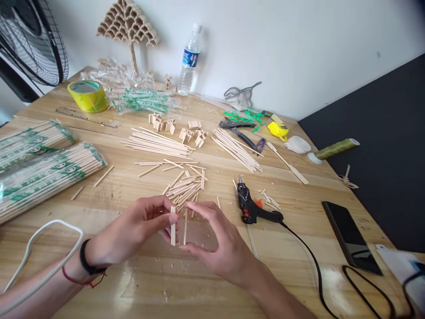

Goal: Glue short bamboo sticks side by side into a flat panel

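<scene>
My left hand pinches a small bundle of short wooden sticks, held upright. Just to its right, my right hand grips a single short wooden stick by its two ends, between thumb and fingertips. A narrow gap separates this stick from the bundle. Beyond my fingers lies a loose pile of cut short sticks. To the right of my right hand, a black hot glue gun rests on its side, nozzle pointing away from me.
Long sticks lie behind the pile, near small glued stick pieces. Wrapped stick packs occupy the left. Pliers, a yellow tape roll, a water bottle and a phone surround the work; a cord crosses the right.
</scene>
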The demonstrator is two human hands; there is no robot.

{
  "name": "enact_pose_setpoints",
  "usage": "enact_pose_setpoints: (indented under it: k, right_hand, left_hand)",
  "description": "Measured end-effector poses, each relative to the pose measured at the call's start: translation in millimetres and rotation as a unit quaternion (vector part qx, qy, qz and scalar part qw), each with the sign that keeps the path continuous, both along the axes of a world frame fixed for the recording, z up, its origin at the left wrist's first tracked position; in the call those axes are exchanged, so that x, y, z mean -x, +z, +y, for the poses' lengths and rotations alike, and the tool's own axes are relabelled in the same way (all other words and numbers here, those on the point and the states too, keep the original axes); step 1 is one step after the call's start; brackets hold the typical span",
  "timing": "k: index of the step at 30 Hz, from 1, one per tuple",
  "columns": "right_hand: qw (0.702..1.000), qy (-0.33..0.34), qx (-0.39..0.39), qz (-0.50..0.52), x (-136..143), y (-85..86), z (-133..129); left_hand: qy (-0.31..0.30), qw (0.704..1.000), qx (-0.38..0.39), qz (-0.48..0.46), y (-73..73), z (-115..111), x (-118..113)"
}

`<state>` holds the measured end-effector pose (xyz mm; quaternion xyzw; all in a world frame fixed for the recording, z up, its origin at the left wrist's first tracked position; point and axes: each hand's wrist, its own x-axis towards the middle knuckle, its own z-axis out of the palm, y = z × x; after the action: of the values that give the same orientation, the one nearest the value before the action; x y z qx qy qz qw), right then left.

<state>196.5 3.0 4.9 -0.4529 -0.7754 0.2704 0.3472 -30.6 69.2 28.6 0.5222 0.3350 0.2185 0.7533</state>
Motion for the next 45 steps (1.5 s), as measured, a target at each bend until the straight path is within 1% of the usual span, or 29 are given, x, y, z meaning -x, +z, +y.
enact_pose_setpoints:
  k: [3, 8, 13, 15, 16, 18, 20, 22, 23, 24, 25, 26, 28, 30, 32, 34, 36, 40, 45]
  right_hand:
    - [0.999, 0.037, -0.009, -0.024, 0.8, 2.6, 2.8]
    - [0.994, 0.087, -0.027, -0.067, 3.8, 4.1, 5.1]
    - [0.99, 0.104, -0.038, -0.084, 5.0, -1.5, 7.0]
    - [0.99, 0.106, -0.049, -0.077, 3.0, 2.9, 9.8]
    - [0.991, 0.102, -0.056, -0.071, 0.4, 7.8, 11.6]
    - [0.994, 0.068, -0.057, -0.07, -10.4, 22.6, 15.2]
    - [0.994, -0.015, -0.04, -0.099, -29.8, 39.4, 17.3]
    - [0.982, -0.12, -0.015, -0.144, -56.2, 52.3, 16.9]
    - [0.976, -0.153, -0.009, -0.157, -70.7, 55.9, 15.8]
    - [0.968, -0.18, 0.002, -0.172, -85.1, 57.5, 14.4]
    - [0.962, -0.198, 0.018, -0.188, -98.5, 57.5, 12.8]
    - [0.956, -0.209, 0.039, -0.202, -110.3, 56.2, 11.3]
    - [0.949, -0.209, 0.076, -0.222, -127.7, 52.1, 9.2]
    - [0.948, -0.194, 0.099, -0.234, -136.0, 48.5, 8.7]
    - [0.948, -0.176, 0.112, -0.24, -137.5, 45.9, 9.5]
    - [0.949, -0.166, 0.119, -0.239, -135.5, 42.9, 10.9]
    - [0.951, -0.167, 0.118, -0.23, -133.5, 38.3, 12.3]
    - [0.956, -0.195, 0.101, -0.192, -133.7, 26.5, 15.1]
    - [0.958, -0.246, 0.085, -0.118, -132.7, 21.0, 15.2]
  left_hand:
    - [-0.011, 0.998, -0.065, -0.003, 3.7, 1.2, 1.9]
    - [0.01, 0.99, -0.138, 0.013, 4.0, 5.7, 8.3]
    - [0.02, 0.977, -0.213, 0.01, -1.0, 16.3, 20.9]
    - [0.037, 0.969, -0.242, 0.021, -1.6, 20.2, 24.0]
    - [0.044, 0.964, -0.258, 0.034, -0.9, 21.6, 24.6]
    - [0.055, 0.953, -0.295, 0.049, 2.5, 22.9, 24.1]
    - [0.045, 0.946, -0.317, 0.057, 8.0, 21.8, 21.7]
    - [-0.005, 0.941, -0.33, 0.074, 13.4, 18.7, 17.6]
    - [-0.028, 0.939, -0.331, 0.085, 15.6, 16.9, 14.6]
    - [-0.043, 0.939, -0.329, 0.094, 17.4, 15.3, 10.9]
    - [-0.044, 0.94, -0.324, 0.097, 18.7, 14.1, 6.3]
    - [-0.031, 0.944, -0.316, 0.093, 19.7, 13.4, 0.6]
    - [-0.004, 0.955, -0.287, 0.079, 21.1, 13.6, -13.6]
    - [0.021, 0.968, -0.246, 0.054, 21.9, 15.2, -30.5]
    - [0.052, 0.977, -0.208, 0.019, 21.2, 17.1, -47.0]
    - [0.052, 0.98, -0.191, 0.002, 17.8, 18.5, -59.9]
    - [0.04, 0.983, -0.181, -0.01, 11.3, 19.4, -67.1]
    - [0.03, 0.989, -0.142, -0.036, -7.0, 20.0, -66.7]
    - [-0.018, 0.998, -0.017, -0.062, -25.7, 18.3, -63.0]
